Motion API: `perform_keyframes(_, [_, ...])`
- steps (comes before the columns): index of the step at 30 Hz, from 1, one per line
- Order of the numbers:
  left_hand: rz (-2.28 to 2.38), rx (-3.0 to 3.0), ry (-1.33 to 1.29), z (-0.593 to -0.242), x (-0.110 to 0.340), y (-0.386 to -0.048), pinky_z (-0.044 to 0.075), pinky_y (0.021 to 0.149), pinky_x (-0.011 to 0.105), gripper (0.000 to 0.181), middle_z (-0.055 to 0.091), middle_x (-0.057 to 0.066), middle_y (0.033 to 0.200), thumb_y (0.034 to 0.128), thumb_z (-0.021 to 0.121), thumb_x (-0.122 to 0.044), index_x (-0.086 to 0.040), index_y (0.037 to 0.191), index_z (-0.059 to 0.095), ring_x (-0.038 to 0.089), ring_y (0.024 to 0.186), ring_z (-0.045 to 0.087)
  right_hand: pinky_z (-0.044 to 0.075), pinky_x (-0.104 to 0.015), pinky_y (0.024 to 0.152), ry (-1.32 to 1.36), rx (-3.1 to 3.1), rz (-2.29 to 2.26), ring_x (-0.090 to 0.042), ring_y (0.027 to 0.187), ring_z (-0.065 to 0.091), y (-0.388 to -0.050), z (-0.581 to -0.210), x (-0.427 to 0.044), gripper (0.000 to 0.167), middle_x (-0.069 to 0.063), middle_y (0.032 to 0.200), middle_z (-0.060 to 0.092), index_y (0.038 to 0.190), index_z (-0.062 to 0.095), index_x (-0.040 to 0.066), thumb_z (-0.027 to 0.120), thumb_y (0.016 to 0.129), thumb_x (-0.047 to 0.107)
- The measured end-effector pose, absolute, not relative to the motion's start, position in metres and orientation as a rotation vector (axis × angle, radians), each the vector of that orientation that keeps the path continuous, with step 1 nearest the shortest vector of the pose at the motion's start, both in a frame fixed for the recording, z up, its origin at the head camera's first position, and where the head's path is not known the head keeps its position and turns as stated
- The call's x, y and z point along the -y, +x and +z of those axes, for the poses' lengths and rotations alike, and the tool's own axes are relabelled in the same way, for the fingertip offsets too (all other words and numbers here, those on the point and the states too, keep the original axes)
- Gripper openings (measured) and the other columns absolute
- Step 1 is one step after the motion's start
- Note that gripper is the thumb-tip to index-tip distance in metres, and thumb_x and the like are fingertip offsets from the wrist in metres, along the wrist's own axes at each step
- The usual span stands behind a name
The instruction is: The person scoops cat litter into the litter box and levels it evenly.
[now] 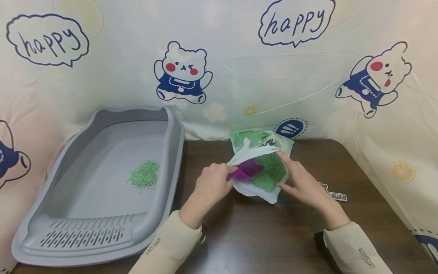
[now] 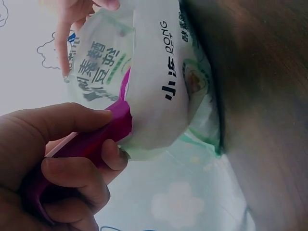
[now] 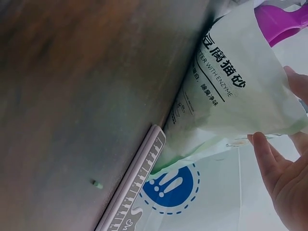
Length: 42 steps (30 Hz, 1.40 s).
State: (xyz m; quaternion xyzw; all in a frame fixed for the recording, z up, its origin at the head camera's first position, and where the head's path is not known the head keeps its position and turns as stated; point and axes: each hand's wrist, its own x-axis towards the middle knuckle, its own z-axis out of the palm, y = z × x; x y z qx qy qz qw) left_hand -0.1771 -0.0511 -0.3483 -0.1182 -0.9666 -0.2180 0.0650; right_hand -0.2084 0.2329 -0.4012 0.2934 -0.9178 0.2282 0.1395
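The left hand (image 1: 213,185) grips the handle of a purple scoop (image 1: 249,169), whose front end is inside the mouth of a bag (image 1: 260,193) of green pellets (image 1: 271,173). In the left wrist view the fingers of the left hand (image 2: 72,159) curl round the scoop (image 2: 106,132) beside the white and green bag (image 2: 156,77). On the bag's other side, the right hand (image 1: 304,184) touches its rim with thumb and fingers spread. The right wrist view has the right hand (image 3: 286,178) at the edge of the bag (image 3: 231,101), with its fingertips against the film.
A large grey litter tray (image 1: 99,175) stands on the left, a small heap of green pellets (image 1: 145,174) on its floor. Right of the bag, a clip with a piano-key pattern (image 1: 337,196) lies on the brown table (image 1: 267,236). A printed cloth (image 1: 232,68) hangs behind.
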Motion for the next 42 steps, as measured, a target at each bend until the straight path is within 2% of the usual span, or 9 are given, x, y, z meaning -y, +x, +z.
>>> perform_keyframes(9, [-0.726, 2.863, -0.421, -0.36, 0.045, -0.185, 0.038, 0.043, 0.027, 0.036, 0.075, 0.009, 0.111, 0.0866, 0.069, -0.008, -0.023, 0.12, 0.074, 0.022, 0.07, 0.058, 0.052, -0.049, 0.084, 0.842, 2.655, 0.654, -0.031, 0.11, 0.054, -0.208, -0.4, -0.233, 0.102, -0.025, 0.127, 0.06, 0.16, 0.017, 0.019, 0.081, 0.081, 0.015])
perform_keyframes(13, [-0.759, 2.842, -0.447, -0.368, 0.043, -0.19, 0.035, 0.043, 0.026, 0.035, 0.075, 0.01, 0.112, 0.0879, 0.07, -0.01, -0.021, 0.121, 0.073, 0.021, 0.068, 0.055, 0.052, -0.049, 0.084, 0.849, 2.665, 0.656, -0.031, 0.112, 0.054, -0.208, -0.399, -0.232, 0.101, -0.024, 0.131, 0.058, 0.16, 0.017, 0.02, 0.081, 0.081, 0.014])
perform_keyframes(21, [-0.803, 2.819, -0.473, -0.373, 0.039, -0.197, 0.03, 0.041, 0.024, 0.036, 0.076, 0.009, 0.098, 0.0886, 0.069, -0.009, -0.018, 0.123, 0.073, 0.017, 0.058, 0.046, 0.052, -0.048, 0.082, 0.844, 2.665, 0.645, -0.03, 0.112, 0.053, -0.208, -0.397, -0.232, 0.101, -0.023, 0.132, 0.058, 0.16, 0.017, 0.021, 0.081, 0.081, 0.014])
perform_keyframes(27, [-0.827, 2.818, -0.475, -0.376, 0.035, -0.2, 0.032, 0.041, 0.024, 0.036, 0.076, 0.009, 0.106, 0.0887, 0.068, -0.009, -0.018, 0.124, 0.072, 0.017, 0.059, 0.047, 0.051, -0.046, 0.08, 0.849, 2.661, 0.633, -0.029, 0.11, 0.053, -0.208, -0.397, -0.231, 0.101, -0.021, 0.135, 0.057, 0.16, 0.017, 0.021, 0.081, 0.081, 0.015])
perform_keyframes(37, [-0.823, 2.818, -0.493, -0.382, 0.029, -0.207, 0.037, 0.047, 0.023, 0.037, 0.075, 0.007, 0.112, 0.09, 0.068, -0.01, -0.019, 0.125, 0.071, 0.019, 0.066, 0.053, 0.052, -0.048, 0.083, 0.858, 2.67, 0.639, -0.031, 0.114, 0.052, -0.208, -0.398, -0.23, 0.102, -0.018, 0.143, 0.052, 0.16, 0.016, 0.022, 0.081, 0.082, 0.014])
perform_keyframes(42, [-0.827, 2.822, -0.485, -0.384, 0.028, -0.208, 0.037, 0.047, 0.023, 0.037, 0.076, 0.007, 0.106, 0.0902, 0.068, -0.011, -0.019, 0.126, 0.071, 0.018, 0.065, 0.052, 0.052, -0.048, 0.085, 0.867, 2.666, 0.625, -0.032, 0.117, 0.052, -0.208, -0.399, -0.23, 0.102, -0.017, 0.151, 0.045, 0.16, 0.016, 0.022, 0.081, 0.082, 0.014])
